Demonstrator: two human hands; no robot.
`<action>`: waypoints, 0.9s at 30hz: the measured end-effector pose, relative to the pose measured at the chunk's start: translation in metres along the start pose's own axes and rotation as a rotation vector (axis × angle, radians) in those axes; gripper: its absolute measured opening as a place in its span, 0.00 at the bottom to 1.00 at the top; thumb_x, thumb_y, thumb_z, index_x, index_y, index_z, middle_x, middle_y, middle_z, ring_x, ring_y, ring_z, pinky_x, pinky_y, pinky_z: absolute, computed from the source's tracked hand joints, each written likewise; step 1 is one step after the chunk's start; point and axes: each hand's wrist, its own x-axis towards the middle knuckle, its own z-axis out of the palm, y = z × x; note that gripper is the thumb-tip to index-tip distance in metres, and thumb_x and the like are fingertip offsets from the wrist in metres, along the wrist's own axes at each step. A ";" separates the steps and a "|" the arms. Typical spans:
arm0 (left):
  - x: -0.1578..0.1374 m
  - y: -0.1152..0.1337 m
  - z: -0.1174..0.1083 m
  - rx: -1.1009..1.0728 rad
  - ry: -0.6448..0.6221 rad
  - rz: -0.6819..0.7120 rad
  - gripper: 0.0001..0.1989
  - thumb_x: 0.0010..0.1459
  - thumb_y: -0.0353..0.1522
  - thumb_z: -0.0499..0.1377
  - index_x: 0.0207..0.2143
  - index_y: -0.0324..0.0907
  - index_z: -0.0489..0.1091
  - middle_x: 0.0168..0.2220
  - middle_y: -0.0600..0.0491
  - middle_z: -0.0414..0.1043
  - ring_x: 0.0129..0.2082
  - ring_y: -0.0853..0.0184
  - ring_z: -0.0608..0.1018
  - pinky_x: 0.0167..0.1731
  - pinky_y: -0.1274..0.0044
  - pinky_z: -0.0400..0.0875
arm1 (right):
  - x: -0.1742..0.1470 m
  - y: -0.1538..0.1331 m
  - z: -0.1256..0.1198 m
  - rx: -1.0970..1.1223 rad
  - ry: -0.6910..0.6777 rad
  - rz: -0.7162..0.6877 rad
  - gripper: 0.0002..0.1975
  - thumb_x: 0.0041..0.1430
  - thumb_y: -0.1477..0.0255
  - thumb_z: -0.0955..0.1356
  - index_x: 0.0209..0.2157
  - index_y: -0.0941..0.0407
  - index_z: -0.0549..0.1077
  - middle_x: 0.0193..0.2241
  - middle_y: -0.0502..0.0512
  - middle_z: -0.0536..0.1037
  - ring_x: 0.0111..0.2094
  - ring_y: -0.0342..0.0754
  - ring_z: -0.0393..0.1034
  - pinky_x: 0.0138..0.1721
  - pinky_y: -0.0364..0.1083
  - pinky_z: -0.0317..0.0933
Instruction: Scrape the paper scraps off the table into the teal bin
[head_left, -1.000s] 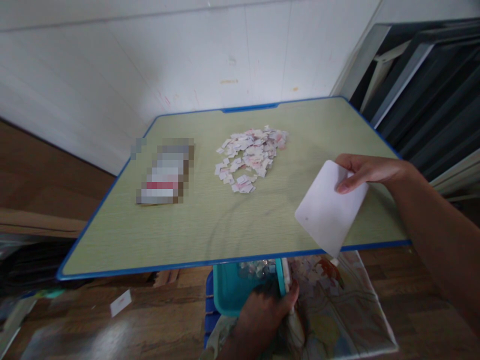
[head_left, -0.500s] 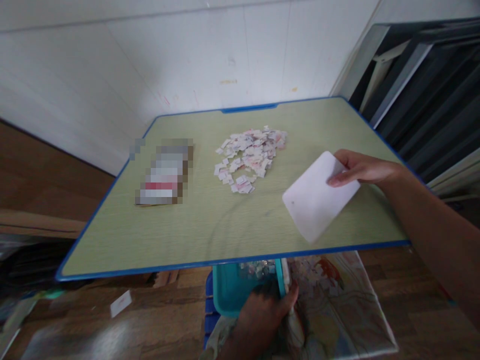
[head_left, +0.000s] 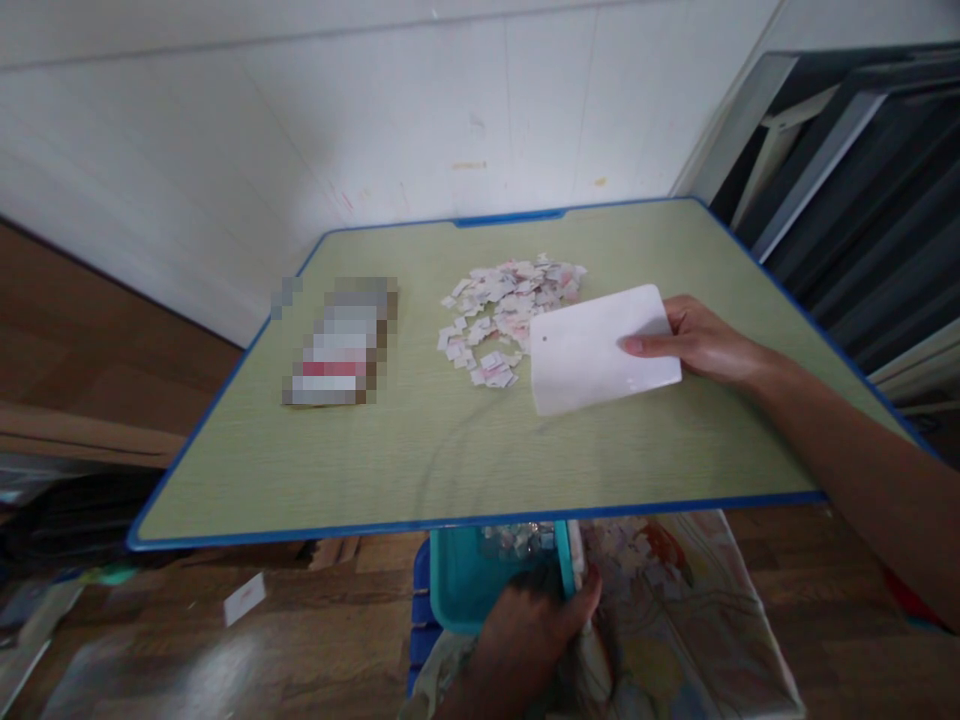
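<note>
My right hand (head_left: 697, 340) pinches a white rectangular card (head_left: 592, 350) between thumb and fingers. The card has rounded corners and a small hole, and its left end is beside the pile of small paper pieces (head_left: 517, 300), partly covering it in my view. Below the table's front edge, my left hand (head_left: 529, 620) grips the right rim of a teal plastic tub (head_left: 457, 580), thumb outside and fingers inside. Small clear and whitish bits (head_left: 525, 540) lie in the tub's far part.
The green table (head_left: 337, 470) has a blue edge. A blurred-out packet (head_left: 337, 345) lies on its left. A patterned cloth-like surface (head_left: 675, 620) with scattered paper bits is below, right of the tub. A white card (head_left: 245, 600) lies on the wooden floor. Dark panels (head_left: 862, 170) lean at right.
The white card has swung from a slant to nearly level and moved left toward the paper pile with my right hand. My left hand stays at the tub's rim.
</note>
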 end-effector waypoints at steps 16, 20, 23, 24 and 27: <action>-0.001 0.000 0.000 -0.026 0.005 0.014 0.29 0.54 0.28 0.48 0.55 0.47 0.38 0.26 0.54 0.66 0.26 0.63 0.69 0.23 0.74 0.63 | -0.010 -0.011 0.032 0.035 -0.408 -0.015 0.13 0.45 0.73 0.66 0.36 0.57 0.71 0.31 0.49 0.75 0.29 0.42 0.68 0.28 0.39 0.62; -0.001 0.000 -0.002 -0.027 -0.002 0.020 0.28 0.54 0.29 0.48 0.55 0.46 0.38 0.26 0.54 0.66 0.25 0.64 0.69 0.23 0.75 0.63 | -0.011 -0.012 0.034 0.011 -0.424 -0.038 0.12 0.45 0.72 0.66 0.35 0.58 0.71 0.31 0.50 0.74 0.30 0.42 0.68 0.29 0.39 0.62; -0.001 -0.001 -0.002 -0.013 -0.001 0.036 0.27 0.55 0.28 0.47 0.55 0.46 0.36 0.27 0.54 0.66 0.24 0.65 0.69 0.23 0.75 0.63 | -0.012 -0.013 0.035 -0.011 -0.420 -0.036 0.12 0.45 0.72 0.66 0.35 0.59 0.71 0.31 0.51 0.74 0.31 0.42 0.68 0.30 0.39 0.62; -0.001 -0.001 -0.002 -0.010 -0.003 0.040 0.28 0.55 0.28 0.47 0.55 0.45 0.36 0.27 0.54 0.66 0.24 0.65 0.69 0.23 0.75 0.62 | -0.012 -0.012 0.035 -0.018 -0.416 -0.033 0.12 0.44 0.71 0.66 0.34 0.59 0.72 0.31 0.51 0.74 0.30 0.42 0.68 0.29 0.39 0.62; 0.000 -0.001 0.000 -0.011 -0.012 0.028 0.29 0.54 0.27 0.47 0.55 0.45 0.36 0.26 0.54 0.66 0.24 0.65 0.68 0.24 0.75 0.63 | -0.013 -0.013 0.035 -0.013 -0.412 -0.033 0.12 0.44 0.71 0.66 0.34 0.59 0.72 0.31 0.51 0.75 0.29 0.42 0.68 0.28 0.40 0.62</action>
